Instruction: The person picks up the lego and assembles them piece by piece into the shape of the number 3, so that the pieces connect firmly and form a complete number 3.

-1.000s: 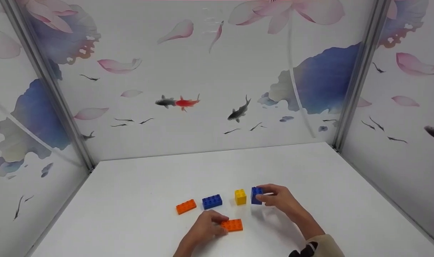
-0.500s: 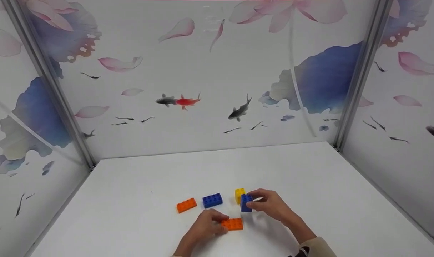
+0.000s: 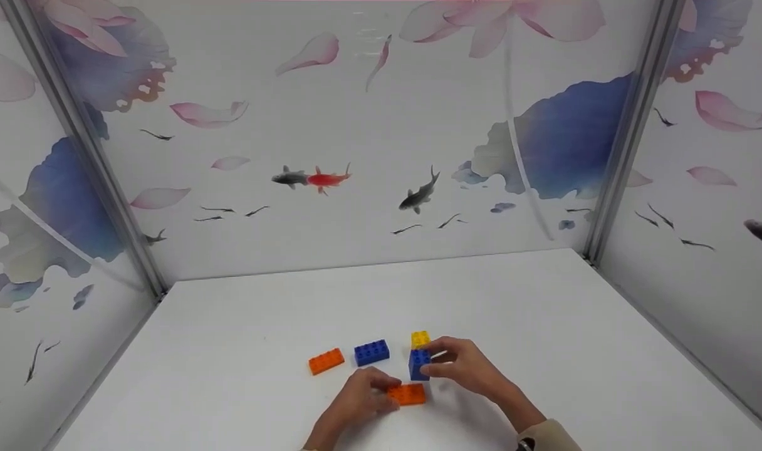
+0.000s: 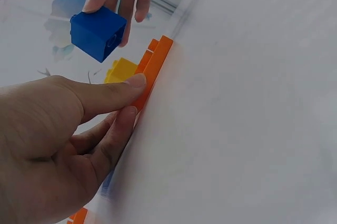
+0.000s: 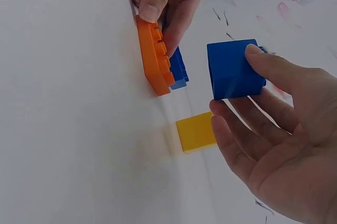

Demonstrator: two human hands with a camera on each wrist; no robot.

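Observation:
My left hand [image 3: 362, 396] pinches the left end of a flat orange toy brick [image 3: 411, 394] between thumb and fingers, the brick lying on the white table. Its row of studs shows in the right wrist view. My right hand [image 3: 465, 365] holds a tall blue brick [image 5: 234, 69] by its sides, thumb on one face and fingers opposite. In the left wrist view this blue brick [image 4: 98, 33] is up off the table, its hollow underside partly showing. It is just behind the orange brick and overlaps the yellow brick [image 3: 420, 339] in the head view.
A long blue brick [image 3: 371, 352] and a second flat orange brick [image 3: 326, 361] lie to the left on the white table [image 3: 262, 326]. Printed panels with fish and petals wall the table at the back and both sides, with metal posts [image 3: 594, 238] at the corners.
My right hand has carried the tall blue brick left and toward me, from right of the yellow brick to in front of it. My left hand and its orange brick stay put.

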